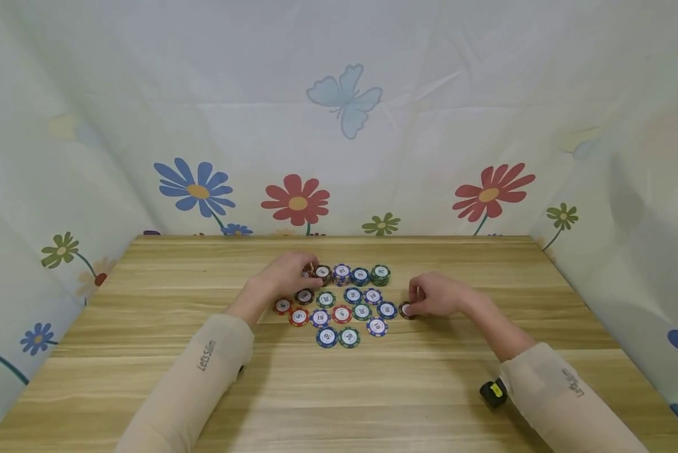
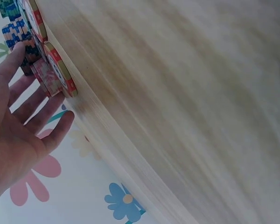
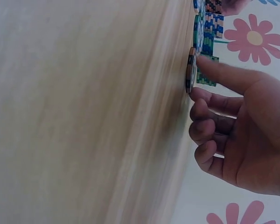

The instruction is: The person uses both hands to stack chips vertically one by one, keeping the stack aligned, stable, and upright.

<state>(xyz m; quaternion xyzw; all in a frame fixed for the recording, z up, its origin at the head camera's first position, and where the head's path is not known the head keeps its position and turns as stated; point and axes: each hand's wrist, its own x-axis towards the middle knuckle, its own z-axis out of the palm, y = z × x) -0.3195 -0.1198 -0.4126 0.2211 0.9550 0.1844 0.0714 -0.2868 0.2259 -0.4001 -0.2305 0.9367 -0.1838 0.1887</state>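
At the left end of the back row, my left hand (image 1: 286, 274) has its thumb and index finger on either side of a stack of black poker chips (image 1: 323, 272). A red stack (image 2: 46, 77) is partly hidden behind that hand, its other fingers extended beside it. To the right, the thumb and index finger of my right hand (image 1: 437, 294) pinch a black poker chip (image 1: 406, 310), low at the tabletop; the remaining fingers curl loosely. Between the hands lie several loose chips, among them a red one (image 1: 341, 314), a blue one (image 1: 327, 336) and a green one (image 1: 349, 337).
Purple (image 1: 341, 274), blue (image 1: 360, 276) and green (image 1: 381, 274) chip stacks continue the back row. A black-and-yellow tape measure (image 1: 493, 394) sits beside my right sleeve. Behind the wooden table (image 1: 339, 396) hangs a flowered cloth (image 1: 344, 38).
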